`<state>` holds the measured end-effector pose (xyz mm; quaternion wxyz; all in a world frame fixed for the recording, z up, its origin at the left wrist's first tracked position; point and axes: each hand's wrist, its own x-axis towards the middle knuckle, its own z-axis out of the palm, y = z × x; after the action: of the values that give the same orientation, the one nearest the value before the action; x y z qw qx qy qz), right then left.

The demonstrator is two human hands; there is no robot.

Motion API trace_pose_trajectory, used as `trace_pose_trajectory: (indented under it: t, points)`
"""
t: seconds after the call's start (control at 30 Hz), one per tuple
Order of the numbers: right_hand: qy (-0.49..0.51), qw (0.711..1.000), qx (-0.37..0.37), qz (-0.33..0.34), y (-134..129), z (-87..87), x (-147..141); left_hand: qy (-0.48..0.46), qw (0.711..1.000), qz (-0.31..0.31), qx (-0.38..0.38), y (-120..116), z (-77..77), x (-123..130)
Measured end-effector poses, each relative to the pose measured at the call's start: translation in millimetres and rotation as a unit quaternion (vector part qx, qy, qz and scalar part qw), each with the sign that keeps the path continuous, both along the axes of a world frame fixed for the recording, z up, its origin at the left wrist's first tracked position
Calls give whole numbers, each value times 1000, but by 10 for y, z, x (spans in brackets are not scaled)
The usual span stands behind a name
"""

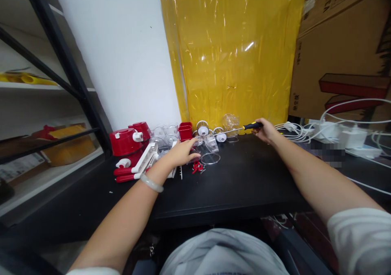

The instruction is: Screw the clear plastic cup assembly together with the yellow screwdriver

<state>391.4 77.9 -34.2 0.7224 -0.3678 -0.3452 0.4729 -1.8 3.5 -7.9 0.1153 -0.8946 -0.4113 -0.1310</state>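
My right hand (265, 130) grips a screwdriver (251, 126) with a black and yellow handle at the back of the black table (244, 177), its shaft pointing left toward clear plastic parts (230, 122). My left hand (182, 152) reaches over a heap of parts, fingers spread, touching a clear piece near a clear ring (210, 158) and small red bits (197, 167). A pale bangle sits on that wrist. Red lids (125, 141) and white and red handles (137, 167) lie left of it.
A yellow sheet wrapped in film (232, 51) leans on the wall behind the parts. Cardboard boxes (345, 51) stand at the right, with white cables and chargers (332, 134) below them. A black metal shelf (55, 104) stands at the left.
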Motion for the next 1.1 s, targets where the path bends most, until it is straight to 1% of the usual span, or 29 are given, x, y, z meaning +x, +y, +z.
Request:
trace_pose_trajectory:
  t: [0.07,0.13,0.2,0.27,0.33,0.37,0.5,0.6,0.73,0.87,0.97,1.1]
  points:
    - [19,1000,1,19,-13,25,11,-2,1000,-4,-4,0,2,-3]
    - [12,1000,-2,10,-11,37,15,-3,1000,-2,-6,-2,4,-3]
    - [-26,999,-8,-20,1,35,16,-1,1000,5,-7,-5,8,-1]
    - [-90,995,-5,-52,13,28,20,0,1000,7,-11,-9,14,4]
    - [-144,987,10,-66,12,32,26,-1,1000,3,-17,-14,22,10]
    - [-153,986,19,-64,5,41,28,-3,1000,-1,-19,-16,27,13]
    - [-104,993,30,-45,-39,108,24,-5,1000,-14,-20,-27,48,19]
    - [-77,996,34,-37,-50,139,20,-5,1000,-27,-4,-40,61,17]
    - [-52,997,44,-40,-26,125,35,-21,999,-45,22,-65,88,16]
    - [-35,997,30,-55,-18,116,51,-38,996,-63,42,-87,122,18]
    - [-19,998,23,-53,-40,131,47,-42,994,-71,71,-96,141,22]
    - [6,999,11,-50,-70,156,30,-38,988,-71,130,-115,170,34]
